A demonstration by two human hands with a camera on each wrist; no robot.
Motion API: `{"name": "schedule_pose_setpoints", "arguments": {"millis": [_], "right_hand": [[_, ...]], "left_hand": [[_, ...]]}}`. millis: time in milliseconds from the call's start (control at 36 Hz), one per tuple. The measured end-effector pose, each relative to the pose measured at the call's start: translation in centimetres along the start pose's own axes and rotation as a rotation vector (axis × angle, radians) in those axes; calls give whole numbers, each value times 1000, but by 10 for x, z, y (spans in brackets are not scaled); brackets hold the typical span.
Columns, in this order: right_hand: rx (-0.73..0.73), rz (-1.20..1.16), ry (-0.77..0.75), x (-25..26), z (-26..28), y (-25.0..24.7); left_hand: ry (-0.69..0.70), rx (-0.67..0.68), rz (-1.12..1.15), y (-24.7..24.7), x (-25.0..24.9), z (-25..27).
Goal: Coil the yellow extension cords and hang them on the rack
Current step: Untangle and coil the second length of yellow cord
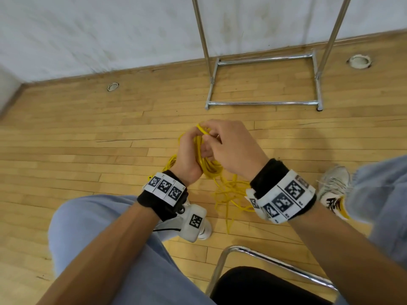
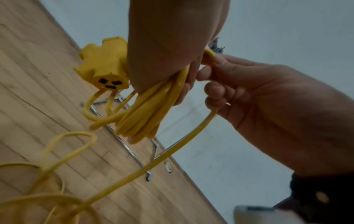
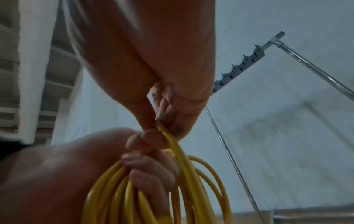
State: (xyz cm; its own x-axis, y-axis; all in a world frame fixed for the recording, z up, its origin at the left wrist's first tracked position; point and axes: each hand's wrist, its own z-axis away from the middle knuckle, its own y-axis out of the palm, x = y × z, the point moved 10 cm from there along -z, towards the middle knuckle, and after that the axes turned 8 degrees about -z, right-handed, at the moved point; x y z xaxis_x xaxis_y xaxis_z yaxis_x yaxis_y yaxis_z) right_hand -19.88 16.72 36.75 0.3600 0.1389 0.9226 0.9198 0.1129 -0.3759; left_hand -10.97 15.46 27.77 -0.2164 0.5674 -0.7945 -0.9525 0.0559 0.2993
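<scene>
Both hands grip yellow cord (image 1: pixel 199 148) | socket end (image 2: pixel 104 66) (left-wrist view only) | rack (image 1: pixel 264 80)

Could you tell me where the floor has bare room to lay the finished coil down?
The wooden floor is bare between the white wall and the left hand. It is crowded by the feet, where loose yellow extension cord tangles.

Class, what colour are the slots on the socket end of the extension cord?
Black, on the yellow socket end; the left wrist view shows them best.
</scene>
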Motion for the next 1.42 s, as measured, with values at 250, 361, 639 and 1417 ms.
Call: {"name": "schedule_pose_setpoints", "arguments": {"millis": [250, 361, 639, 1417], "right_hand": [[-73, 185, -157, 29, 8, 7], [-14, 322, -189, 39, 14, 27], [-95, -36, -54, 16, 16, 22], [363, 163, 491, -292, 84, 77]], "left_hand": [[-15, -4, 39, 0, -10, 9], [43, 64, -21, 13, -16, 15], [123, -183, 61, -23, -31, -4], [185, 46, 374, -9, -71, -1]]}}
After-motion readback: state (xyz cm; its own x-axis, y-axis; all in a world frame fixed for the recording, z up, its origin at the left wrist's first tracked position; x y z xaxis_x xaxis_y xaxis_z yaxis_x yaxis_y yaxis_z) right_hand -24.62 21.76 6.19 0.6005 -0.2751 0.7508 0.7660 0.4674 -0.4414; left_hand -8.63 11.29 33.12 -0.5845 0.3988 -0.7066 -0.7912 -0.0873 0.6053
